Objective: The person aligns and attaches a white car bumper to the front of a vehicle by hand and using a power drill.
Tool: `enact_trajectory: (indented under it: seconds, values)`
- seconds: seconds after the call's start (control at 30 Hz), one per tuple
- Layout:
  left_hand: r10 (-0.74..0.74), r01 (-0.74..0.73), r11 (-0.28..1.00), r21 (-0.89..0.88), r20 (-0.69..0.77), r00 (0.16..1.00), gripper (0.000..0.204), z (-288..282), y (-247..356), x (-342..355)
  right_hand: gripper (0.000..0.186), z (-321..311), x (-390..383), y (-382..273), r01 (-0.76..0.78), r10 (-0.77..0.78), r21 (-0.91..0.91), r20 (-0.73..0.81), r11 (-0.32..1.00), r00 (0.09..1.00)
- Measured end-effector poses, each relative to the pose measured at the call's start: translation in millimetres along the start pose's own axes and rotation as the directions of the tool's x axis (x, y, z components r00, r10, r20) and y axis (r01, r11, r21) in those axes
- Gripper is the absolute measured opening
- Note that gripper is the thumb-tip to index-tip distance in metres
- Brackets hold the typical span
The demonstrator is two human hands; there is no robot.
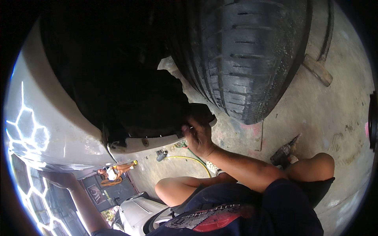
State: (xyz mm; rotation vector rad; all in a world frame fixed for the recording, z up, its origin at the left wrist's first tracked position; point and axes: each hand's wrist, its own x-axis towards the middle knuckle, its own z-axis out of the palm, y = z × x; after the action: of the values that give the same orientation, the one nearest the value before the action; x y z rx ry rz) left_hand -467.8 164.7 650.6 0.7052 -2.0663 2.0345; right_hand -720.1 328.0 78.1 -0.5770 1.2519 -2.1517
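Observation:
My right hand (199, 138) is at the lower edge of a car's wheel arch, its fingers curled by the corner of the black wheel arch liner (157, 106). What lies between the fingers is lost in shadow. Just above and to the right hangs a worn black tire (252, 59), apart from the hand. Far to the left, my left hand (61, 179) rests against the underside of the pale car body panel (65, 129). Its fingers look stretched out, though they are dim. Along the arch runs a light-coloured lip (153, 143) beneath the liner.
A wood-ended tool (318, 70) lies on the concrete floor (346, 114) beyond the tire. By my right knee is a dark power tool (281, 155). A yellow hose (193, 159) and a grey tool (161, 155) lie below the arch. A person (112, 172) and another car (136, 212) are behind.

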Motion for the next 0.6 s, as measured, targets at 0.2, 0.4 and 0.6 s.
enact_trajectory:
  seconds: [0.2, 0.4, 0.6]
  values:
    - [-0.05, 0.053, 0.993, -0.105, 0.033, 0.998, 0.081, 18.0, -33.9, -19.7, 0.053, -12.0, 5.2, -29.9, 0.072, -0.109, 0.181, 0.201, 0.981, 0.973]
    - [-0.001, 0.007, 0.979, 0.201, -0.028, 1.0, 0.083, -7.9, -6.8, -4.5, 0.048, -15.0, 17.6, -32.3, 0.167, -0.193, 0.174, 0.139, 0.97, 0.971]
    - [0.142, -0.129, 0.979, 0.158, -0.076, 0.987, 0.095, -22.6, 22.4, 11.8, 0.047, -17.2, 16.7, -28.3, 0.148, -0.182, 0.171, 0.204, 0.974, 0.962]
